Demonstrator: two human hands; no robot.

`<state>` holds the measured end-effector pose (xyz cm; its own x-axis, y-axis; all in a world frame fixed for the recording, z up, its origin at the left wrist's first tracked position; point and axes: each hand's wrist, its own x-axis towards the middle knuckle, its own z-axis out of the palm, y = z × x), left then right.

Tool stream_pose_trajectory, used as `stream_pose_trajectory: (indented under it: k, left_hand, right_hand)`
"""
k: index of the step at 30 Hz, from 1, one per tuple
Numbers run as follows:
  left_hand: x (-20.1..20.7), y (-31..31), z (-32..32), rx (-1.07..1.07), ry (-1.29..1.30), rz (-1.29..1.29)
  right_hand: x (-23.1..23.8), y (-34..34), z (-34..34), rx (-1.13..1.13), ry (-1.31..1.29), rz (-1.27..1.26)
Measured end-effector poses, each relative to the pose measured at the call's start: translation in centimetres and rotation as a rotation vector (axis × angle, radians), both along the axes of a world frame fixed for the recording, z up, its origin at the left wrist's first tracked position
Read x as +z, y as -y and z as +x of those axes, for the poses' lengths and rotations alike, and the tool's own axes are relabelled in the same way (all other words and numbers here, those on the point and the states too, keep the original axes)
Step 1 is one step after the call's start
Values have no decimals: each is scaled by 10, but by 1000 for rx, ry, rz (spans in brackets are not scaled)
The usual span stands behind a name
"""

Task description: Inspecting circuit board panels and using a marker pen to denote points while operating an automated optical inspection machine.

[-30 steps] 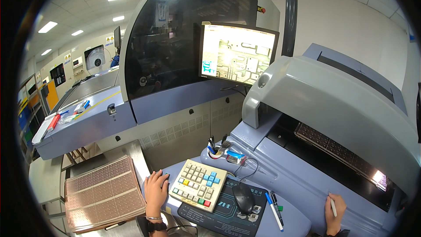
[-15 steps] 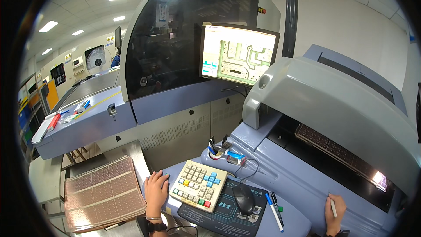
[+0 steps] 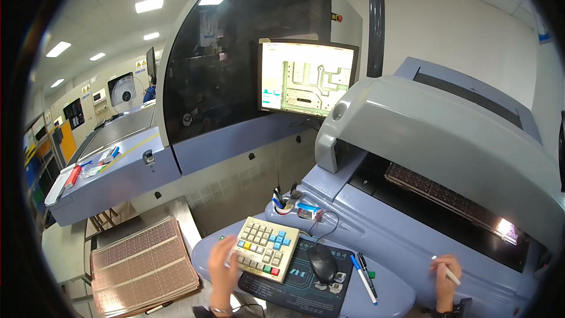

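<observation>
A stray left hand (image 3: 222,272), fingers too blurred to judge, could knock the keypad (image 3: 266,249); the right hand (image 3: 444,274), fingers curled, grips a pen (image 3: 452,276).

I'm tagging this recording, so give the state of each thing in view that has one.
Right hand, closed around white pen
Left hand, blurred beside keypad; grip unclear
Monitor, on, showing a track pattern
Mouse, on its mat, unheld
Pen cup, holding pens
Ceiling lights, lit
Panel stack, lying flat
Panel under grey hood, one end brightly lit
</observation>
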<state>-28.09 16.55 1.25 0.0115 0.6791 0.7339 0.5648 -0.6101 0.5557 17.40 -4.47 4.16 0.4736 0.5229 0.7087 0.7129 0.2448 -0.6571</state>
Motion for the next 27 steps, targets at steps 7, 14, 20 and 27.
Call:
stream_pose_trajectory:
  k: [7, 14, 20, 27]
  left_hand:
    - [73, 105, 144, -922, -36, -29]
    - [68, 128, 183, -1082, -134, -148]
    - [64, 138, 207, -1100, -182, -172]
    - [38, 134, 230, -955, -127, -208]
  right_hand:
    - [34, 12, -65, 713, -2, -310]
    - [32, 38, -61, 702, -80, -373]
    - [23, 53, -46, 729, -164, -367]
    - [15, 94, 28, 384, -361, 16]
